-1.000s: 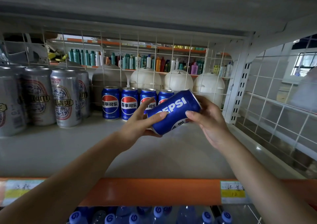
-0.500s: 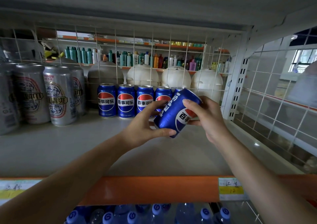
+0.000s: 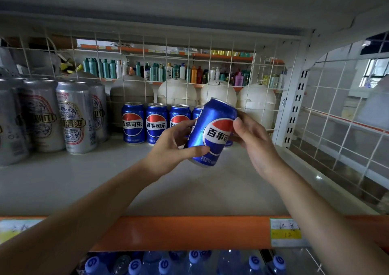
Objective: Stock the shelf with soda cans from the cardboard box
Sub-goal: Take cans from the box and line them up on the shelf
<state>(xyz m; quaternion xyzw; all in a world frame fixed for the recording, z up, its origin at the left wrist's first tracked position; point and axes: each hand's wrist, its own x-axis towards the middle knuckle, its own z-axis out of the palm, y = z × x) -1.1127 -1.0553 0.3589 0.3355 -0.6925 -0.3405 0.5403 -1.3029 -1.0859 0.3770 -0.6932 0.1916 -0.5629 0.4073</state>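
Shelf (image 3: 84, 182): grey board with an orange front strip (image 3: 179, 232), closed at the back by a white wire grid (image 3: 189, 64).

Left section: a group of tall silver cans (image 3: 71, 116), upright, standing close together.

Behind the grid: four pale domed containers (image 3: 176, 91), on the far side of the wire.

Back centre: a row of blue soda cans (image 3: 133, 124), upright, side by side, labels facing forward. Three are in full view. The right end of the row is partly hidden.

Left hand (image 3: 170, 148): reaches in from the lower left and grips the lower part of the held can. The thumb lies across the front near the base, and the fingers (image 3: 179, 127) are curled round its left side.

Right hand (image 3: 254, 140): grips the upper right side of the same can, thumb pressed on the front beside the logo. Its other fingers are behind the can and are not visible.

Held soda can (image 3: 212, 131): blue, logo forward, tilted with its top leaning right. It is held between both hands in front of the right end of the row, and its base is not flat on the shelf.

Price label (image 3: 286, 232): fixed to the orange strip at the right.

Below the strip: blue bottle caps (image 3: 164, 264) on the lower level.
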